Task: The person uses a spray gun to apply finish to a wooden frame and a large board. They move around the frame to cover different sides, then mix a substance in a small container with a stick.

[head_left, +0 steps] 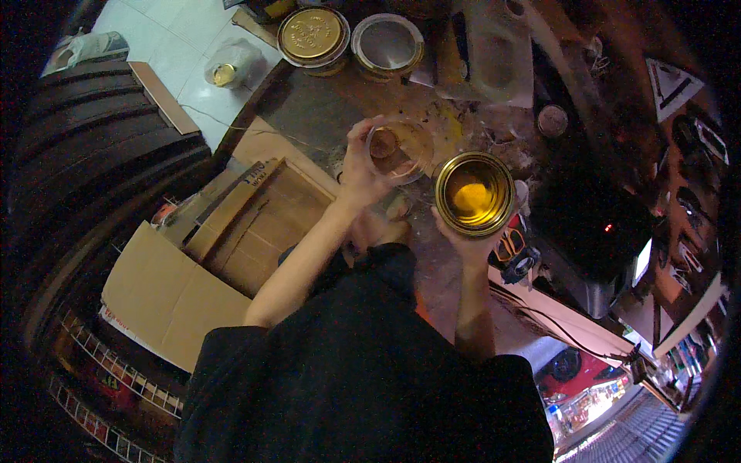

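My left hand (361, 171) is closed around a clear, see-through cup (414, 140). The cup is tilted, and the dark surface behind shows through its wall; I cannot tell if any liquid is in it. Just to the right, my right hand (469, 245) grips a round metal can (475, 194) from its near side. The can has no lid on, and its gold inside shines with what looks like clear amber liquid. Cup and can are held close together above the stained work surface (324, 116), with their rims slightly apart.
Beyond my hands stand a tin with a gold lid (313, 35) and a tin with a greyish top (387, 45). An open cardboard box (262, 224) lies to my left. At right are orange-handled scissors (509, 244), a tape roll (522, 265) and a black device (590, 231).
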Demonstrator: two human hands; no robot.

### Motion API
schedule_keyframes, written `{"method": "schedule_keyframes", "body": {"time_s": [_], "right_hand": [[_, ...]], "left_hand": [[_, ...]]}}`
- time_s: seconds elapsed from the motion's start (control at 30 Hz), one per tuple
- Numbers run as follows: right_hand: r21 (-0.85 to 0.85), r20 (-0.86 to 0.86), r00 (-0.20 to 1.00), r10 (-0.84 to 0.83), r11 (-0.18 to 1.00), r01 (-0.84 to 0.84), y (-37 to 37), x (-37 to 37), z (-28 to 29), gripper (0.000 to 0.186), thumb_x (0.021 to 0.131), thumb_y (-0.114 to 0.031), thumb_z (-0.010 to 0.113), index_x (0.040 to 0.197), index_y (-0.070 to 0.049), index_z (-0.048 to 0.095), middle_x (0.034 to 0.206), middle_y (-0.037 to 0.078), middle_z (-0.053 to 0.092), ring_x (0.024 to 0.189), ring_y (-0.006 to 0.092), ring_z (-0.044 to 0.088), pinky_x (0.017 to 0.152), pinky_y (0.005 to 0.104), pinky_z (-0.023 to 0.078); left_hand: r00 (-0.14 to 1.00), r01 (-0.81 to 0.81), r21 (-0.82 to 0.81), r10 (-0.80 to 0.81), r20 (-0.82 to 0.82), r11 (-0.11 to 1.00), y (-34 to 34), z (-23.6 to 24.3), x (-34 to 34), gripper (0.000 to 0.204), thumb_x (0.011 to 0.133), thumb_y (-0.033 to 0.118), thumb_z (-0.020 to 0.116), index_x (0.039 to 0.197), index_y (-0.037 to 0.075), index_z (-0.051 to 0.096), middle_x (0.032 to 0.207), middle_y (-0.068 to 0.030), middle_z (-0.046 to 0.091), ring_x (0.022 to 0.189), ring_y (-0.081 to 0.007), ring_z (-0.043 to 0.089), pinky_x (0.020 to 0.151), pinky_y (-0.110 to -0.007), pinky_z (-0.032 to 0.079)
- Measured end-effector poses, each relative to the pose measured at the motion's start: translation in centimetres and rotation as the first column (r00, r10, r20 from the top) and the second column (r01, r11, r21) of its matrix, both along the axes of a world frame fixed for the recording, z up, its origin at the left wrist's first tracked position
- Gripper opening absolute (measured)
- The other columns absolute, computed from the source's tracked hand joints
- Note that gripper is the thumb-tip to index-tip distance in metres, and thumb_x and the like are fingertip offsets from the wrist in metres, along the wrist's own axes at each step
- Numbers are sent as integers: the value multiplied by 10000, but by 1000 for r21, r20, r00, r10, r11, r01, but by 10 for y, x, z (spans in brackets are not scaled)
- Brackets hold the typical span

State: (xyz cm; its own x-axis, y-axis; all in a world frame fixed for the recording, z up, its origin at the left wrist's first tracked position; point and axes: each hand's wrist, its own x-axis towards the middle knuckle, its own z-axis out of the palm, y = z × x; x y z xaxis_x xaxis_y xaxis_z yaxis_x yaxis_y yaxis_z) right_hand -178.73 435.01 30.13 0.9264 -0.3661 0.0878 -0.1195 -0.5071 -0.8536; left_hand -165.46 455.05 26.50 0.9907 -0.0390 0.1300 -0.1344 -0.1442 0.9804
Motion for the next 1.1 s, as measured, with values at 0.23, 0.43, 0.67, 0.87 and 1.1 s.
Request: {"method": "schedule_keyframes", "body": {"time_s": [0.23,0.43,0.67,0.87,1.1], "right_hand": [[-341,97,992,80,939,-42,10,39,62,1240,567,-220,960,1500,-12,169,1477,174,355,1357,289,396,1156,440,307],[-236,10,999,53,971,-49,12,50,81,1143,556,-172,954,1452,-6,265,1404,163,416,1286,287,454,1108,428,359],[-382,-69,992,102,916,-120,13,65,102,1030,536,-120,944,1385,8,376,1300,146,460,1200,286,505,1045,417,408],[-500,-98,992,81,858,-120,16,73,106,1029,508,-102,938,1365,17,381,1273,145,459,1185,293,517,1033,420,417],[-443,-53,995,89,890,-103,11,71,98,1045,490,-97,936,1364,11,375,1284,151,464,1193,295,516,1045,424,411]], "left_hand": [[977,44,45,-53,205,998,-18,9,3,1002,582,141,927,1391,144,336,1349,-173,456,1226,-364,495,992,-446,468],[971,1,59,-15,241,998,-27,9,6,971,615,139,903,1400,149,331,1367,-187,439,1240,-384,474,992,-463,470],[967,-28,-19,32,254,999,-40,-1,9,971,627,112,903,1404,128,322,1339,-172,500,1230,-379,509,1015,-462,462],[982,-18,-89,34,184,996,-46,-7,6,1020,556,140,952,1380,104,353,1322,-156,502,1246,-350,511,1032,-429,459],[994,-29,22,26,103,999,-43,-1,4,1064,516,178,971,1382,88,360,1321,-157,493,1230,-346,522,1023,-419,469]]}}
